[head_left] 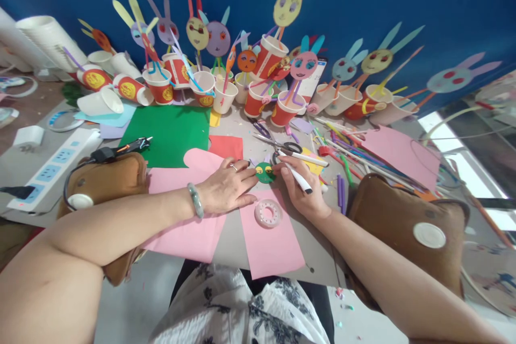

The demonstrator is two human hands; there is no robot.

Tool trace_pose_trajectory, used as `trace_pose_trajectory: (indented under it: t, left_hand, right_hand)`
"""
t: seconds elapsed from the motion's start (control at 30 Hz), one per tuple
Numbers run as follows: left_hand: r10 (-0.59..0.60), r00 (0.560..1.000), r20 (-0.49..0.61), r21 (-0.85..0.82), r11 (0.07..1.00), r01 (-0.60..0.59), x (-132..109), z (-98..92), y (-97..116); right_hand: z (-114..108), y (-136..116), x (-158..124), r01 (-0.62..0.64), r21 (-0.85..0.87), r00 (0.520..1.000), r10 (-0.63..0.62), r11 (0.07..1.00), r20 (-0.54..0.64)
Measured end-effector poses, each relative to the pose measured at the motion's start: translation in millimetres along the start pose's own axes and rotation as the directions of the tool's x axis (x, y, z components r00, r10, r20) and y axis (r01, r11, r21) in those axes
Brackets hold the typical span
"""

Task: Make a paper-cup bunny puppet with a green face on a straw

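A small round green paper face [265, 173] with yellow eyes lies on the grey table between my hands. My left hand [228, 185] rests flat with its fingers stretched out, the fingertips at the left edge of the face. Pinched in my right hand [302, 188] is a white marker [299, 178], slanted toward the right side of the face; its tip is hidden by my fingers. Just above, a second white pen [313, 159] lies near scissors [278, 143]. A roll of clear tape [269, 213] sits on a pink paper strip [274, 255] below the face.
Paper cups [284, 107] with paper rabbit figures line the blue wall. Green card [165, 134] and pink sheets [177, 231] lie at left, with a power strip [52, 169]. Brown cushions [407, 236] flank both arms. Coloured pipe cleaners [350, 145] are scattered at right.
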State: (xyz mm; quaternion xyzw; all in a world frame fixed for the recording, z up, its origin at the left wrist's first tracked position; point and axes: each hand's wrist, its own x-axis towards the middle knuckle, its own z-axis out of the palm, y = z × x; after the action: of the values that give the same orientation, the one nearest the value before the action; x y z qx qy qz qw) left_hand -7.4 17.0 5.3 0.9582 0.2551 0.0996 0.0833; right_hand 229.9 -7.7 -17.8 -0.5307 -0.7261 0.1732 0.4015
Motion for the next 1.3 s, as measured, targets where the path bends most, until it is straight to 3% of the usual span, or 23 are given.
trace_pose_trajectory:
  t: [0.1,0.23,0.33,0.43,0.6,0.73,0.87,1.0,1.1,1.3]
  left_hand:
    - [-0.038,0.997,-0.065,-0.028,0.999,0.036,2,-3.4,-2]
    - [-0.251,0.953,-0.167,-0.044,0.968,0.247,8,-4.2,-8]
    - [-0.375,0.914,-0.155,-0.039,0.927,0.374,15,-2.4,-14]
    - [-0.419,0.903,-0.098,-0.049,0.908,0.416,20,-1.3,-17]
    - [-0.396,0.917,-0.053,-0.127,0.913,0.387,24,-2.1,-22]
    - [-0.428,0.899,-0.098,-0.298,0.874,0.384,25,-1.5,-24]
    - [-0.428,0.881,-0.201,-0.577,0.778,0.247,28,1.2,-21]
    - [-0.418,0.896,-0.152,-0.763,0.626,0.162,29,4.7,-17]
    - [-0.42,0.9,-0.119,-0.803,0.574,0.161,29,6.0,-17]
    - [-0.406,0.902,-0.146,-0.773,0.615,0.152,29,6.0,-18]
  right_hand:
    - [2,6,0,0.029,-0.003,0.999,-0.029,1.0,0.017]
    - [4,10,-1,0.023,-0.006,0.999,-0.023,1.0,0.031]
    - [5,11,0,0.019,-0.006,0.999,-0.019,1.0,0.032]
    - [4,9,1,0.039,0.013,0.999,-0.039,0.999,0.024]
    - [2,4,4,0.06,0.011,0.998,-0.061,0.998,0.022]
    - [3,3,4,0.05,0.039,0.999,-0.05,0.998,0.007]
    - [2,4,2,-0.007,0.117,1.0,0.008,0.993,-0.009]
    - [0,4,2,-0.102,0.296,0.992,0.119,0.95,-0.042]
    - [-2,1,4,-0.145,0.425,0.978,0.195,0.893,-0.077]
    - [-3,-7,7,-0.22,0.64,0.96,0.279,0.736,0.009]
